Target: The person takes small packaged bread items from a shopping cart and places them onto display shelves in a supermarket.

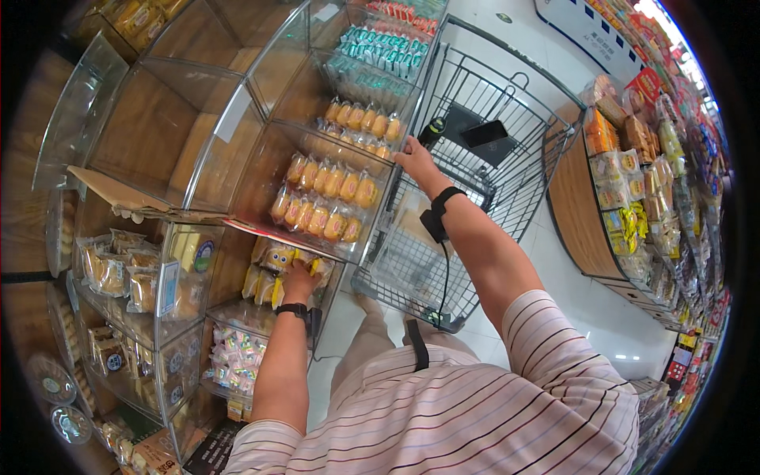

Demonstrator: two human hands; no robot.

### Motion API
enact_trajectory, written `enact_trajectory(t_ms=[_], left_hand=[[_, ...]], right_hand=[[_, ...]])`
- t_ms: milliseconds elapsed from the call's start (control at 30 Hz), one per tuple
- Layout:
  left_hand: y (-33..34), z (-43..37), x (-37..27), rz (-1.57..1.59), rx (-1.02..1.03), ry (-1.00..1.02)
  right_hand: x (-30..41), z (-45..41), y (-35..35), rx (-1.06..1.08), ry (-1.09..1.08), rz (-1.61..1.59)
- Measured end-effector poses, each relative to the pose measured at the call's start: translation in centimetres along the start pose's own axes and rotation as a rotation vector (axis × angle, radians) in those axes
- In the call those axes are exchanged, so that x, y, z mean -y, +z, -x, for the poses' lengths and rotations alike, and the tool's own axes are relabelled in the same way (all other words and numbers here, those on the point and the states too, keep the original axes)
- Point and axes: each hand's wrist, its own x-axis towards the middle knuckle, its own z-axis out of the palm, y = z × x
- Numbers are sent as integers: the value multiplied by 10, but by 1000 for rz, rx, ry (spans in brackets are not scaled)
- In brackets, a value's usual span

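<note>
My left hand [301,279] reaches into a clear bin of yellow-wrapped snack packs [261,286], its fingers on the packs; whether it grips one is hidden. A pack with a cartoon face [278,257] lies beside it. Above that bin, rows of individually wrapped small cakes [332,181] fill another clear compartment. My right hand [414,155] is at the front edge of the clear cake bins, beside the rim of a metal shopping cart, with its fingers bent. Both wrists wear black bands.
The shopping cart [522,196] holds a black phone [484,134], a dark bottle [433,130] and a clear plastic container [409,249]. Mint-green wrapped sweets [383,50] fill an upper bin. A torn cardboard piece [127,193] juts out at left. A wooden display stand [585,225] with packaged snacks stands at right.
</note>
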Motion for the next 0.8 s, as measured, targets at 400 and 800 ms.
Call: enact_trajectory(t_ms=[400,800], left_hand=[[9,-11,12,-118,-50,-2],[3,-8,18,-158,-36,9]], right_hand=[[55,15,15,-184,-145,317],[59,-10,7,45,182,44]])
